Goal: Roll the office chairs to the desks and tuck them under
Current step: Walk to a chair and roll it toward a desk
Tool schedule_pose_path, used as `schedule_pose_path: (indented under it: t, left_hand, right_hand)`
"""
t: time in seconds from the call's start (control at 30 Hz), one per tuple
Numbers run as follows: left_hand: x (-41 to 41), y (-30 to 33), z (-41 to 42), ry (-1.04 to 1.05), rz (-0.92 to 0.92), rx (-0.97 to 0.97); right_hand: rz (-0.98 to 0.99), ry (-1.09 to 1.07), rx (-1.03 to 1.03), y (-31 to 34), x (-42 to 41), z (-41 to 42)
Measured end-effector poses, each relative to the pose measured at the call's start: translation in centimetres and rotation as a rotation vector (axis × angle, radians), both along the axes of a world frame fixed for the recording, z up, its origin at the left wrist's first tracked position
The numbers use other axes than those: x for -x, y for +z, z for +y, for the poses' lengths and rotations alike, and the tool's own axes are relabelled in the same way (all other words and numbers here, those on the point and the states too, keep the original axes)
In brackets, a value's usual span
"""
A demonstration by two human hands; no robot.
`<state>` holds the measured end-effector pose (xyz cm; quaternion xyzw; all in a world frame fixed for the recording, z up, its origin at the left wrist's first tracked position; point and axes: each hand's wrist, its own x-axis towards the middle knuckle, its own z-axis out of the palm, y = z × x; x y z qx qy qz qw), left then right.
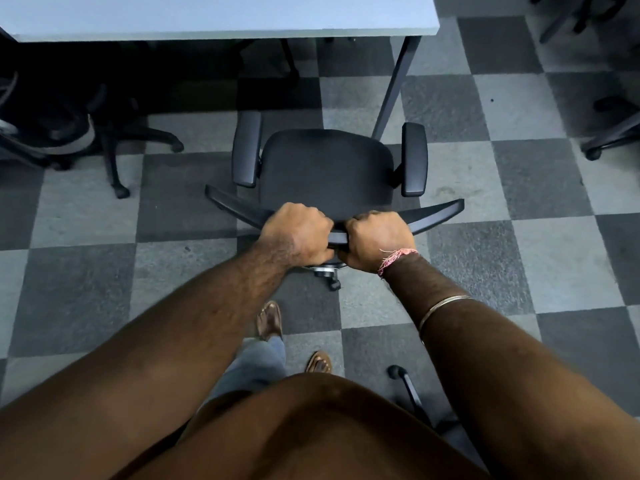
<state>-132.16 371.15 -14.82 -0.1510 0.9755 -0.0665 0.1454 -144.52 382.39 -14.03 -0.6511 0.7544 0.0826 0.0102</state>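
Both the left hand point(297, 233) and right hand point(378, 239) curl tightly round the backrest top point(436, 213) of the black office chair point(327, 169), presumably to steer it squarely toward the grey desk point(221, 17) just ahead, seat not yet under.

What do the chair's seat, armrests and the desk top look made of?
Seat: likely woven fabric, matte with a fine grain. Armrests: probably moulded plastic or foam, smooth with a soft sheen. Desk top: seemingly pale laminate board, flat, even and thin-edged. Both hands grip the backrest, apparently hard plastic.
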Motion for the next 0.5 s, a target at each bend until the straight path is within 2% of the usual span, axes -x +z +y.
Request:
schedule_pose_path:
  t: [0.5]
  left_hand:
    - [7.1,1.2,-19.1,-0.025,0.001,-0.036]
  right_hand:
    - [-0.012,-0.095,0.022,-0.4,6.9,-18.8]
